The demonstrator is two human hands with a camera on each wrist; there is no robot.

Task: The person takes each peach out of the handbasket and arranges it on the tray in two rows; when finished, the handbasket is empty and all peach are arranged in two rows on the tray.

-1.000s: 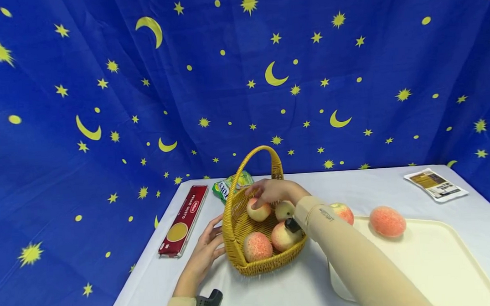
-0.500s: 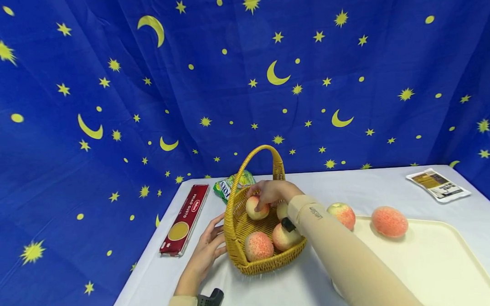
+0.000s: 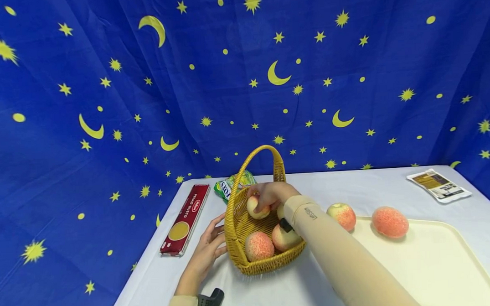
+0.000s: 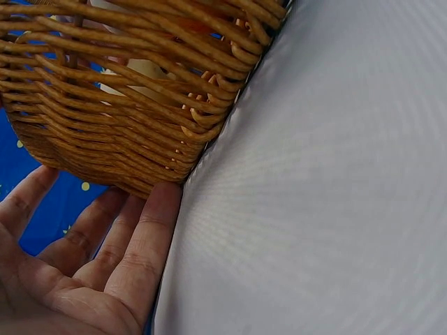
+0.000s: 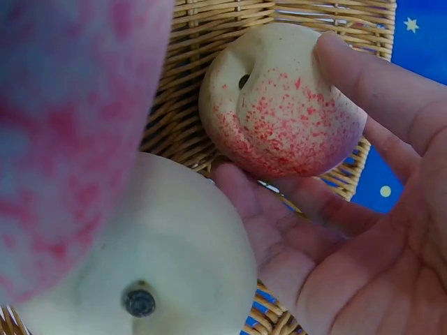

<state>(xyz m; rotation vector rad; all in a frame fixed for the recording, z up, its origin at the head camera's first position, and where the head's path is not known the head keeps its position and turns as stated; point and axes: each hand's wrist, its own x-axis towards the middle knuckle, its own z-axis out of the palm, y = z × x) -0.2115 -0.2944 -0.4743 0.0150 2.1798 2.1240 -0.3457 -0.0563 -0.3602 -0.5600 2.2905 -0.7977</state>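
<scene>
the right hand (image 3: 273, 196) pinches one peach (image 5: 286, 112) between thumb and fingers, inside the one wicker basket (image 3: 270, 265). three more fruits lie in there: two speckled peaches (image 3: 259, 247) and one pale fruit (image 5: 174, 230) with a dark stem. the left hand (image 3: 208, 248) has its fingers spread, tips touching the basket's outer side. two further fruits, one rosy peach (image 3: 390, 222) and one red-and-yellow fruit (image 3: 341, 216), are at the single cream tray (image 3: 430, 263).

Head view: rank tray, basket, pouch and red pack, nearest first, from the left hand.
1. Basket, against the left hand.
2. Red pack, ahead and left.
3. Tray, right of the basket.
4. Pouch, at the far right.
</scene>
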